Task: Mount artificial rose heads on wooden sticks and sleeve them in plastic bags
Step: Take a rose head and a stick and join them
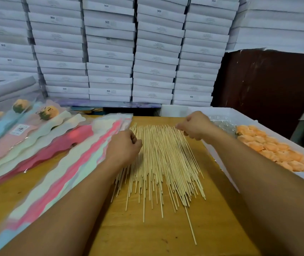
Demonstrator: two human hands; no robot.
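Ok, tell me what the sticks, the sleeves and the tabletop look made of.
Sticks: pale, thin, matte, probably bamboo or light wood. Sleeves: glossy translucent plastic film, judging by glare and wavy see-through edges. Tabletop: yellowish wood or veneer, smooth, with faint grain and scuffs.

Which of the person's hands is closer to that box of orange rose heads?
Right. The right hand hovers over the far right end of the wooden sticks, just beside the white box of orange rose heads. The left hand sits at the pile's left edge, by the plastic bags.
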